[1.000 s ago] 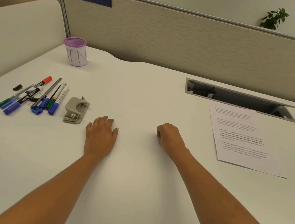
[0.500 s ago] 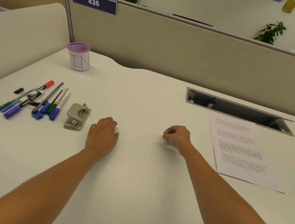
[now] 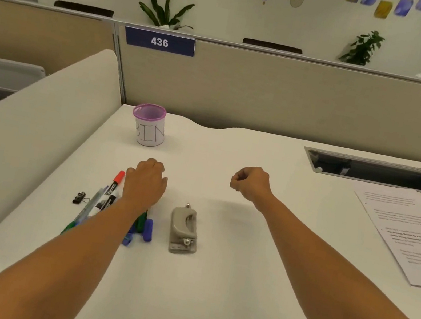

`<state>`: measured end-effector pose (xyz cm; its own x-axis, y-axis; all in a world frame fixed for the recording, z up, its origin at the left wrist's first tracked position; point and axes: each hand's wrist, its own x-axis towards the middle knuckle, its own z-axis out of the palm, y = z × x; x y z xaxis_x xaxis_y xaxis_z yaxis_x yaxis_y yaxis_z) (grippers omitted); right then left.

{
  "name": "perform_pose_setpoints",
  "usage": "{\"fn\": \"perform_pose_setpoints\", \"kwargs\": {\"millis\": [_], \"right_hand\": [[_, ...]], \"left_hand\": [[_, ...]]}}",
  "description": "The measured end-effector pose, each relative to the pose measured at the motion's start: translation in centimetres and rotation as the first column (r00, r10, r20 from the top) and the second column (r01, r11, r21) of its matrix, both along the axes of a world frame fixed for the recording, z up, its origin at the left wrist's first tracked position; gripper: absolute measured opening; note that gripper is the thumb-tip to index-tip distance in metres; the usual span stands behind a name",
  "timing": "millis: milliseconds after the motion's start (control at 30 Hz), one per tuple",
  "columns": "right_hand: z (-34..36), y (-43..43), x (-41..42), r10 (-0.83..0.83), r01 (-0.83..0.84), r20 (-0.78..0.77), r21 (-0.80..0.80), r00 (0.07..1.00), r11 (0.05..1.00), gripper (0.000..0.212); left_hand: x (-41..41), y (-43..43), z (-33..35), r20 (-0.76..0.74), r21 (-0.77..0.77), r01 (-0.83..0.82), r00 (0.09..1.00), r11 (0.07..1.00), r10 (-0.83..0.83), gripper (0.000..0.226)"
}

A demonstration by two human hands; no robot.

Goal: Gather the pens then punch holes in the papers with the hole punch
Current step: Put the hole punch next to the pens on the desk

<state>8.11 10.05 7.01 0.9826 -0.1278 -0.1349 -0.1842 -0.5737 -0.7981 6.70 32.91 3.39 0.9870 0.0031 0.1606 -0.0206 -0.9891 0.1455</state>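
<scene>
Several pens and markers (image 3: 111,190) lie in a bunch on the white desk (image 3: 209,285), left of centre; one has a red cap, others have blue and green caps. My left hand (image 3: 145,183) is over their upper ends with its fingers bent downward. The fingertips are hidden, so I cannot tell whether it grips any pen. A grey hole punch (image 3: 184,229) lies just right of the pens. Printed papers (image 3: 412,237) lie at the far right. My right hand (image 3: 251,184) hovers above the desk's middle, curled into a fist and holding nothing.
A purple-rimmed cup (image 3: 149,124) labelled BIN stands at the back left. A small black binder clip (image 3: 79,196) lies left of the pens. An open cable slot (image 3: 376,171) is set into the desk at the back right. Partition walls close off the back and left.
My left hand has moved left from the bare desk, past the hole punch, to above the pens. My right hand has stayed curled. The view has tilted up and turned left.
</scene>
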Motion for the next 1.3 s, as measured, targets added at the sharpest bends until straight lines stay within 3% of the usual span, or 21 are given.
{"fn": "perform_pose_setpoints", "kwargs": {"millis": [167,400,567,667,933,1300], "right_hand": [[1.0,8.1,4.8,0.070,-0.070,0.039,0.001,0.997,0.998,0.020],[3.5,17.4,11.4,0.125,-0.123,0.173,-0.017,0.977,0.992,0.007],[5.7,21.8,16.0,0.090,-0.087,0.253,-0.023,0.963,0.996,0.031],[6.0,23.1,18.4,0.089,-0.064,0.286,-0.094,0.954,0.994,0.017],[5.6,24.1,20.4,0.086,-0.016,0.320,-0.215,0.944,0.976,0.022],[4.9,23.6,19.0,0.059,0.011,0.386,-0.176,0.921,0.984,0.015]], "left_hand": [[4.1,7.7,-1.3,-0.053,-0.148,-0.059,0.997,0.987,0.052,0.033],[8.1,16.0,-3.8,-0.140,-0.315,-0.122,0.987,0.941,0.081,0.045],[8.2,18.3,-6.3,-0.089,-0.293,-0.034,0.996,0.956,0.008,0.050],[8.1,18.3,-6.9,-0.031,-0.285,-0.020,0.999,0.958,0.011,0.050],[7.9,18.0,-6.8,0.003,-0.267,-0.023,1.000,0.963,0.024,0.049],[7.7,17.9,-6.6,-0.001,-0.291,-0.038,0.999,0.956,0.039,0.048]]}}
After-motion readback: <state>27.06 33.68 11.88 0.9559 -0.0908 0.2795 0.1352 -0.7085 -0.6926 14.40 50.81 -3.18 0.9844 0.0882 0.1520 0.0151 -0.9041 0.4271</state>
